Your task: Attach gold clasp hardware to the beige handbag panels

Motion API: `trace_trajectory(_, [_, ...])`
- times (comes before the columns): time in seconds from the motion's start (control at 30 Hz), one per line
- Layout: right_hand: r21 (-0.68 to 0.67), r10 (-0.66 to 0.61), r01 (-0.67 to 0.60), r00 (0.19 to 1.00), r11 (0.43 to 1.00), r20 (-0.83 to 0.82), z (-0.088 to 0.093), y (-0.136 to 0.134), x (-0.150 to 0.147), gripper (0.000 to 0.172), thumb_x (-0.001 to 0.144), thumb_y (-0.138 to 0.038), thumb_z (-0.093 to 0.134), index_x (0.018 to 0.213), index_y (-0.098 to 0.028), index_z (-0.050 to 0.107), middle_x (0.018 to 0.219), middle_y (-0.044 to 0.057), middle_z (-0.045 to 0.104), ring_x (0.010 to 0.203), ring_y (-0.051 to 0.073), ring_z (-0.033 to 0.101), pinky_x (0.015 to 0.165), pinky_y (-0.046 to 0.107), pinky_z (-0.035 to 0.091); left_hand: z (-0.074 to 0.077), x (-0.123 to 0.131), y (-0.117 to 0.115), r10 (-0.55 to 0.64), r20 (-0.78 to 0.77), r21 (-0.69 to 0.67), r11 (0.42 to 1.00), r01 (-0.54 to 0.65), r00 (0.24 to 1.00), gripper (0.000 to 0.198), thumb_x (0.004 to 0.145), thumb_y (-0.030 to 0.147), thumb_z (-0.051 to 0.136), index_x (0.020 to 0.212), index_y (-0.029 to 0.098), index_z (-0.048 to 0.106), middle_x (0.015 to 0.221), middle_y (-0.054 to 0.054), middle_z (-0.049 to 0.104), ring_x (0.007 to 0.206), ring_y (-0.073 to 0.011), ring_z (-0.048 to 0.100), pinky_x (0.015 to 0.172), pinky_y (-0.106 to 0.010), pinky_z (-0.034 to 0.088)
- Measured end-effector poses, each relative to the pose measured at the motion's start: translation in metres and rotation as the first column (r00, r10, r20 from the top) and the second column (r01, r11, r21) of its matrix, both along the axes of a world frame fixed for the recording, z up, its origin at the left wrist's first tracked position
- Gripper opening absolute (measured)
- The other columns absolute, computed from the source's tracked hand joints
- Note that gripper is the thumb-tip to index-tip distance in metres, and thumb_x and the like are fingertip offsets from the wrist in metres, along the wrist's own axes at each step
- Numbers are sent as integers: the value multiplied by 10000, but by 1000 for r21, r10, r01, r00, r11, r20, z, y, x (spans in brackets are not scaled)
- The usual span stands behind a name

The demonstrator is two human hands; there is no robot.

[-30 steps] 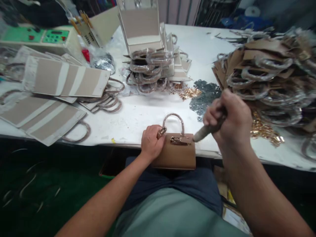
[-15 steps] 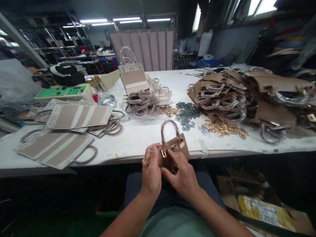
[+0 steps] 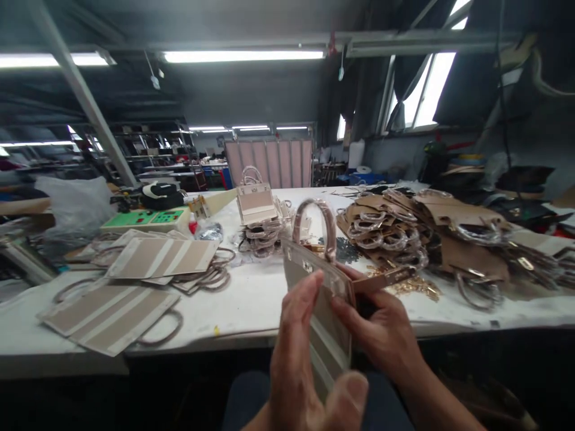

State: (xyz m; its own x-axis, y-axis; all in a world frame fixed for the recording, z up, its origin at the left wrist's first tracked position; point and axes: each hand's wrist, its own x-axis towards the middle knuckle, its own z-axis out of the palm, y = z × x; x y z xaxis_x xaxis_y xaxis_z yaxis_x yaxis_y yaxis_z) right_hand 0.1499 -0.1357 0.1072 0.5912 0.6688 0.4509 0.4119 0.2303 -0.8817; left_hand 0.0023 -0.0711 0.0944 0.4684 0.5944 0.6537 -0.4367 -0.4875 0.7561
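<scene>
Pale bands cross the taupe inner face of a handbag [image 3: 331, 335] with a brown handle [image 3: 331, 230] and a tan strap [image 3: 371, 282]. Taupe panels [image 3: 179, 257] striped in off-white lie on a white worktable [image 3: 245, 299], along with gold fittings [image 3: 417, 288], dark grey metal pieces [image 3: 345, 249] and brown bag bodies [image 3: 469, 254]. A cream control box [image 3: 183, 225] wears a green face, a folding screen [image 3: 269, 161] shows dusty pink, a small scrap [image 3: 217, 330] is yellow, and the trousers [image 3: 245, 392] are dark blue.
</scene>
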Motion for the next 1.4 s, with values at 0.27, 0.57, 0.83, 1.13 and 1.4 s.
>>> trace_trajectory(0.27, [-247,450,-448,892,859,-48,57,-20,97,399,845,-517,849,1113,-222,845,995,97,808,896,315,760,722,357,632,40,-17,71,332,97,106,934,-342,938,822,845,354,841,1562,335,441,1554,-109,512,1495,-342,460,1282,-557,348])
trace_trajectory(0.57, [-559,681,-671,693,488,-237,7,19,110,490,884,-549,796,1181,-159,816,1074,102,793,933,277,728,792,328,579,-82,-22,75,-554,-30,-771,542,334,832,705,698,397,955,1338,239,706,1232,-142,760,1063,-293,742,931,-389,579])
trace_trajectory(0.83, [-657,626,-619,729,431,-275,-85,75,115,460,810,-541,817,1102,-185,826,911,36,773,802,219,676,720,292,509,-173,-11,62,-504,-169,-924,379,41,847,630,614,486,983,1097,113,823,949,-136,815,757,-221,746,728,-307,585])
trace_trajectory(1.13, [-759,446,-147,872,634,203,-127,123,129,455,831,-576,784,1104,-215,826,803,29,741,718,205,649,691,319,462,-199,16,70,-252,-130,-939,343,-38,959,555,672,449,940,1106,124,820,884,-97,812,733,-216,738,713,-300,575])
trace_trajectory(1.4, [-611,173,90,918,786,357,-112,112,120,336,946,-508,644,914,-228,828,889,63,804,806,261,714,735,359,483,-212,26,67,-292,-215,-923,372,-96,932,524,733,485,896,1131,150,828,945,-91,817,827,-242,741,777,-323,580])
